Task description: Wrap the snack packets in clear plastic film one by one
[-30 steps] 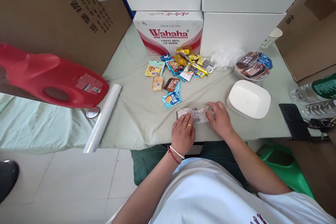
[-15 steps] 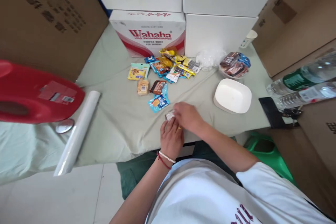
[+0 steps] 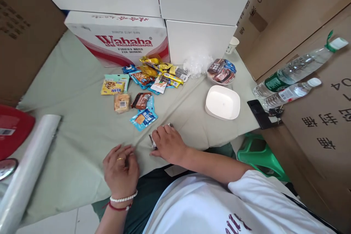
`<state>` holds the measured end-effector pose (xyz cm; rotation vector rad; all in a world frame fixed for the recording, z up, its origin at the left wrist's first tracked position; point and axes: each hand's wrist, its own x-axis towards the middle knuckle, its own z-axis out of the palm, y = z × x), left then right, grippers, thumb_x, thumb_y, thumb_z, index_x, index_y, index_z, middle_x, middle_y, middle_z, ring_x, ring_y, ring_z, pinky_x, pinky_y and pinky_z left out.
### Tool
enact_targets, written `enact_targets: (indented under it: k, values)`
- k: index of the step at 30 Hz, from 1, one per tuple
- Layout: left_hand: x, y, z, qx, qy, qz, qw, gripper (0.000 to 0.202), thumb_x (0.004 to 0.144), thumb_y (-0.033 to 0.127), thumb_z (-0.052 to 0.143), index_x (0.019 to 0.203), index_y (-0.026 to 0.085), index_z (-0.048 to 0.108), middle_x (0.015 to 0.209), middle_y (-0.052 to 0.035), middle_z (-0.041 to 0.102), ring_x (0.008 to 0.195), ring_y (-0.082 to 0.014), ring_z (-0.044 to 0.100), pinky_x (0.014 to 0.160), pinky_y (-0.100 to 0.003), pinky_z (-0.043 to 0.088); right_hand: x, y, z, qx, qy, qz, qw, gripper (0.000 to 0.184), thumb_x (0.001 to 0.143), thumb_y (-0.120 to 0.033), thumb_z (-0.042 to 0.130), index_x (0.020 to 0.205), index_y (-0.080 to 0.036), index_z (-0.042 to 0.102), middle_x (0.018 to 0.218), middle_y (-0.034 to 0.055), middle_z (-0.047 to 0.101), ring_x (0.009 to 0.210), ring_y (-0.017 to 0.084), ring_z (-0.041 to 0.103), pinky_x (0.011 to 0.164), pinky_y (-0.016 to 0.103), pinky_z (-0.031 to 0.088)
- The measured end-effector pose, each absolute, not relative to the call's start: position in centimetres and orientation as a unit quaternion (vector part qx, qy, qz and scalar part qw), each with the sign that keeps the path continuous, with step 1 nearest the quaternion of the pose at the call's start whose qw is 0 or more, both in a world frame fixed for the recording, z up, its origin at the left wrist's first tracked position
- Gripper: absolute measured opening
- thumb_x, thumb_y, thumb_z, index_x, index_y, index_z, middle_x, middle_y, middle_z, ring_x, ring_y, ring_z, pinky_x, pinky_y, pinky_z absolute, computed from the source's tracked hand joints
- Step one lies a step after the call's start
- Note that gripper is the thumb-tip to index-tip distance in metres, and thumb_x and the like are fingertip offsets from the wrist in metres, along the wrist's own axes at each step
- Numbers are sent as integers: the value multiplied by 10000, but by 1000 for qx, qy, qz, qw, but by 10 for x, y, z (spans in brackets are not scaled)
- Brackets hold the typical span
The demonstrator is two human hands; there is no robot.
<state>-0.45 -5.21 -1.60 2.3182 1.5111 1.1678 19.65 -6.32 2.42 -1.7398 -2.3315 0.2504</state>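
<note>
My right hand (image 3: 168,144) is closed over a small silver-and-dark wrapped snack packet (image 3: 151,141) on the cloth, and its fingers cover most of the wrapper. To its left, my left hand (image 3: 120,168) rests by the table's front edge, fingers loosely bent and apart from the thumb, with nothing visible in it. Just beyond the hands lies a blue snack packet (image 3: 144,118). Behind that are a brown packet (image 3: 140,100), a beige wrapped snack (image 3: 121,102) and a yellow cookie packet (image 3: 112,87).
A pile of snack packets (image 3: 157,75) lies against the Wahaba-style printed carton (image 3: 123,44). To the right stand a white tub (image 3: 222,104), a filled bowl (image 3: 222,71), bottles (image 3: 287,76) and a phone (image 3: 259,113). A plastic roll (image 3: 35,164) lies left.
My hands have separated: the left has moved left off the small packet, while the right now covers it. The view has shifted toward the right.
</note>
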Motion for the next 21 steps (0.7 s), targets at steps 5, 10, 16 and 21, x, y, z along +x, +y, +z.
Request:
enact_targets:
  k: [5, 10, 16, 21]
  values:
    - [8, -43, -31, 791, 489, 365, 43, 119, 910, 168, 594, 948, 204, 700, 1062, -116, 749, 1178, -314, 675, 1047, -544, 532, 201, -63, 38, -602, -790, 80, 85, 353, 981, -395, 664, 1201, -123, 611, 1140, 143, 608, 1051, 300, 534, 878, 423, 509]
    - [11, -49, -31, 804, 482, 349, 18, 135, 890, 142, 605, 983, 194, 688, 1098, -130, 750, 1157, -314, 692, 1025, -514, 547, 223, -74, 55, -606, -784, 91, 102, 263, 1032, -265, 518, 1236, -134, 620, 1198, 174, 638, 1086, 308, 544, 948, 446, 513]
    - [12, -49, -30, 808, 482, 339, -1, 143, 888, 135, 589, 985, 186, 681, 1103, -149, 753, 1104, -312, 708, 967, -478, 561, 284, -66, 64, -687, -654, 206, 239, 460, 955, -198, 531, 1413, -187, 499, 1186, 127, 702, 1036, 259, 639, 959, 421, 546]
    - [12, -48, -32, 805, 482, 345, -8, 150, 880, 129, 598, 989, 189, 681, 1104, -141, 756, 1108, -304, 713, 976, -463, 555, 407, -40, 98, -698, -472, 205, 498, 340, 950, -318, 468, 1260, -230, 575, 943, 24, 688, 806, 182, 672, 745, 346, 586]
